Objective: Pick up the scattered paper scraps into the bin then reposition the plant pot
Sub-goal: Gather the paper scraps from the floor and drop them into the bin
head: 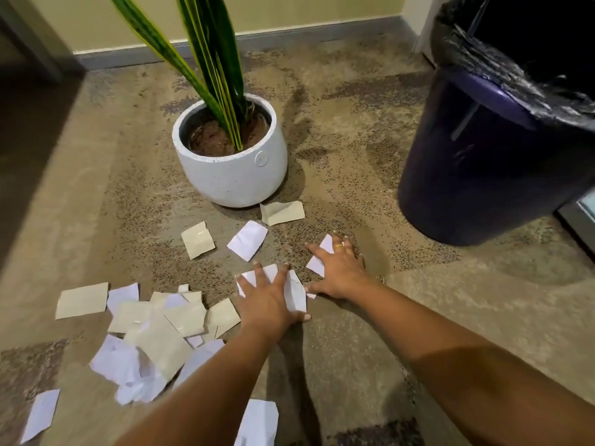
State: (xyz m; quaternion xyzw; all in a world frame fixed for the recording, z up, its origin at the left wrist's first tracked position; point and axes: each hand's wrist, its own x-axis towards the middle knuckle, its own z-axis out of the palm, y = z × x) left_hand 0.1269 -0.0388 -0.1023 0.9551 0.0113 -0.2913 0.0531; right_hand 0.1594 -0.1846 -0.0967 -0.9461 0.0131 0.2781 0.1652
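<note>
Several white and beige paper scraps lie scattered on the carpet, most in a heap (154, 333) at the lower left. My left hand (267, 300) lies flat, fingers spread, on a white scrap (294, 292). My right hand (339, 268) presses flat on another white scrap (317, 263) just to the right. Three loose scraps (248, 239) lie between my hands and the white plant pot (235, 169), which stands upright with tall green leaves. The dark blue bin (476, 175) with a black liner stands at the right.
A wall with a grey baseboard (322, 30) runs behind the pot. A dark door frame (35, 46) is at the far left. A metallic edge (582, 217) shows beside the bin at the right border. The floor is patterned beige and brown carpet.
</note>
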